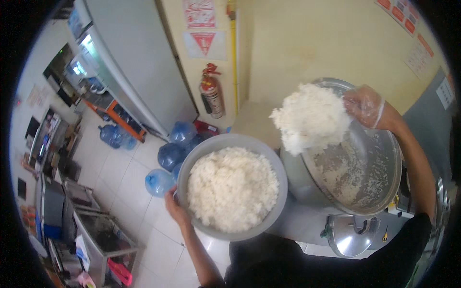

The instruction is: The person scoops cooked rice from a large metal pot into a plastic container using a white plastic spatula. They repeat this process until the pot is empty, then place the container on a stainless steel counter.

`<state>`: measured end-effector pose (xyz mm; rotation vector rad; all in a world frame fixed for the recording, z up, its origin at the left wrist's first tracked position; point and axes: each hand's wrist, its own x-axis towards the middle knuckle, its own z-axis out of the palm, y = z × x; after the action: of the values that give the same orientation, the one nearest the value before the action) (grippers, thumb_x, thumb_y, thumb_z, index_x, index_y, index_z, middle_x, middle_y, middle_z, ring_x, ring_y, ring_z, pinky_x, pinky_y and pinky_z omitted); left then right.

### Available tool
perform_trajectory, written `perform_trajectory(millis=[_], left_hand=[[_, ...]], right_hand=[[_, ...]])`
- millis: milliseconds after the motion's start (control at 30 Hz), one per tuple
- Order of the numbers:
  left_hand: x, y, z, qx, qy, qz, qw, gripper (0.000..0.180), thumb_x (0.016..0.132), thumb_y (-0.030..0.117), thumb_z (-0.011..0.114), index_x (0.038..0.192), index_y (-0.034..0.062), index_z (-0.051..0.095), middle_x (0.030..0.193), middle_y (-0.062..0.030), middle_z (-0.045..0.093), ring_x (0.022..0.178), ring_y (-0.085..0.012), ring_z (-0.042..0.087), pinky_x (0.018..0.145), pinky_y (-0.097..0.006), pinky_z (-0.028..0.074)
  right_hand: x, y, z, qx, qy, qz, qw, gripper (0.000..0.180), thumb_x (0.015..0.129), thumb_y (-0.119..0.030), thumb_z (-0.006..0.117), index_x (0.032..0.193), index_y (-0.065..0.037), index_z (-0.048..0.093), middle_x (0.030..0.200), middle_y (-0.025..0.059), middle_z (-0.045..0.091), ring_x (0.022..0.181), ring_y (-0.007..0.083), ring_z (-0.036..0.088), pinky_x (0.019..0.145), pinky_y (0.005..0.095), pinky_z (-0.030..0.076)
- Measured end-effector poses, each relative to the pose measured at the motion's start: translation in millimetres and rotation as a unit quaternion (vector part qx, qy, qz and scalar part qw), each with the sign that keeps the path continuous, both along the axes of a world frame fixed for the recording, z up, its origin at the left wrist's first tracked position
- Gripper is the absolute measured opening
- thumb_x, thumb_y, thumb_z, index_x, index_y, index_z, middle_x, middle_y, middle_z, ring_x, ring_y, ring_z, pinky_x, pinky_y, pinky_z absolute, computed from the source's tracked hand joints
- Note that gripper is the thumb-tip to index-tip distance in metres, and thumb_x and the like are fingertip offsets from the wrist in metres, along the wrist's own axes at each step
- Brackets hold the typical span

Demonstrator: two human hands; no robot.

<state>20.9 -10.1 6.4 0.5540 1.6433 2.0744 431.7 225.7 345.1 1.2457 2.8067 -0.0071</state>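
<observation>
My left hand (176, 208) is closed on the left rim of a round grey basin (231, 235), heaped with cooked white rice (233, 187). My right hand (366, 104), in a clear plastic glove, is closed at the right edge of a big lump of rice (312, 117). Whatever carries that lump is hidden under the rice and by the fingers. The lump is above the left rim of a large metal pot (302, 185). Inside the pot, rice grains cling to the wall, with more rice toward its near left side. The basin stands just left of the pot.
Below the pot, a round metal lid (353, 235) and yellow-handled scissors (385, 236) lie on the grey counter (300, 221). Blue water jugs (171, 156) stand on the tiled floor beside a tall grey fridge (139, 57). A fire extinguisher (211, 93) hangs on the wall.
</observation>
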Motion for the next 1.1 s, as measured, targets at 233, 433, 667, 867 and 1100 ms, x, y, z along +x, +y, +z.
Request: perform_trajectory(millis=[233,433,667,867,1100], left_hand=[[8.8,-9.9,26.3,-0.018,-0.054,-0.036,0.998,0.052,0.102,0.046,0.035,0.117,0.0001,0.055,0.107,-0.0138,0.063,0.093,-0.0201,0.06,0.085,-0.034,0.046],[0.6,-19.6,22.7,-0.007,-0.036,-0.045,0.998,0.052,0.102,0.046,0.035,0.118,0.0007,0.055,0.119,-0.0109,0.057,0.104,-0.0217,0.056,0.092,-0.037,0.043],[7.3,-5.0,17.8,-0.053,-0.016,-0.043,0.998,0.051,0.103,0.042,0.031,0.123,0.0014,0.054,0.124,-0.0125,0.052,0.108,-0.0233,0.054,0.093,-0.037,0.045],[11.8,-3.8,17.7,-0.073,0.103,-0.066,0.99,0.043,0.1,0.031,0.037,0.129,0.0004,0.049,0.124,-0.0152,0.053,0.115,-0.0276,0.053,0.093,-0.038,0.046],[22.2,1.6,34.5,-0.11,0.033,-0.057,0.992,0.052,0.098,0.039,0.038,0.132,0.0004,0.045,0.13,-0.0194,0.049,0.116,-0.0299,0.053,0.095,-0.039,0.045]], right_hand=[[-108.8,-50.8,-45.8,0.206,-0.047,0.169,0.963,0.026,0.095,-0.025,0.052,0.09,0.0,0.06,0.067,0.0169,0.061,0.06,0.0358,0.061,0.058,0.0435,0.049],[-100.7,-67.3,-11.9,0.133,-0.084,0.019,0.987,0.029,0.097,-0.026,0.046,0.106,-0.002,0.059,0.077,0.0182,0.066,0.073,0.0365,0.065,0.069,0.045,0.051],[37.2,-34.6,2.0,0.068,-0.016,-0.142,0.987,0.038,0.097,-0.034,0.046,0.094,0.0,0.063,0.085,0.023,0.064,0.085,0.0411,0.061,0.079,0.0481,0.048],[164.3,19.0,-115.1,-0.135,-0.127,-0.21,0.96,0.052,0.096,-0.047,0.044,0.105,0.001,0.064,0.1,0.0273,0.063,0.1,0.0411,0.06,0.091,0.0489,0.046],[151.6,95.7,-221.5,-0.268,-0.096,-0.11,0.952,0.059,0.097,-0.051,0.042,0.099,0.004,0.064,0.095,0.0269,0.063,0.09,0.0399,0.061,0.079,0.0503,0.048]])
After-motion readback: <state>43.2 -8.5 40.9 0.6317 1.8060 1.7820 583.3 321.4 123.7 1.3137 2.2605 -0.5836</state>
